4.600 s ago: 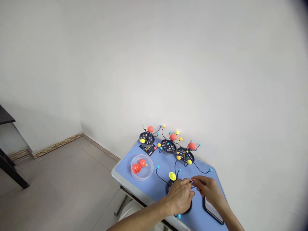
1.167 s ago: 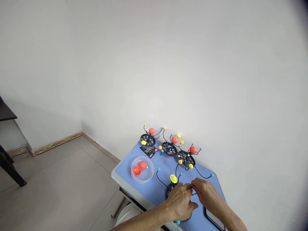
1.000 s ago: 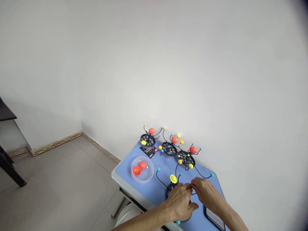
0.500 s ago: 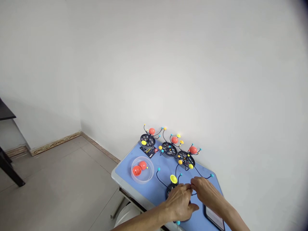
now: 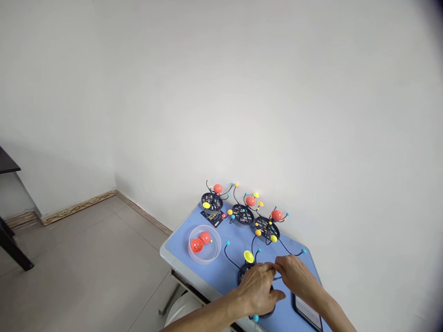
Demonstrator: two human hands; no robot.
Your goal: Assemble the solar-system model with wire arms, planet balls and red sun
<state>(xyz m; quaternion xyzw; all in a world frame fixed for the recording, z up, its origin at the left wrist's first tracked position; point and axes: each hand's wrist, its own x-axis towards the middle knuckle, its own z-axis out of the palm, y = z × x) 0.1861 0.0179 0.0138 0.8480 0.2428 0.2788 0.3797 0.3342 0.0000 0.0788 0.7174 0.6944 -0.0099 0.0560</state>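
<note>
My left hand [image 5: 255,289] covers most of a black perforated disc base [image 5: 244,275] and seems to grip it. That base carries a yellow cup-shaped disc [image 5: 248,256] and thin black wires tipped with cyan beads [image 5: 227,242]. My right hand [image 5: 296,276] pinches at a thin black wire [image 5: 278,278] beside the left hand, though the fingers partly hide it. Three similar disc models with orange balls [image 5: 212,201] [image 5: 242,214] [image 5: 267,229] stand farther along the table.
A clear round dish [image 5: 204,245] holds two orange balls. A small black card [image 5: 212,218] lies by the far model. A dark-framed phone [image 5: 306,311] sits right of my hands. The blue table [image 5: 221,265] ends in a grey edge, with a white stool [image 5: 183,306] below.
My hands stay on the model in nearly the same pose. The whole view has shifted slightly with my head.
</note>
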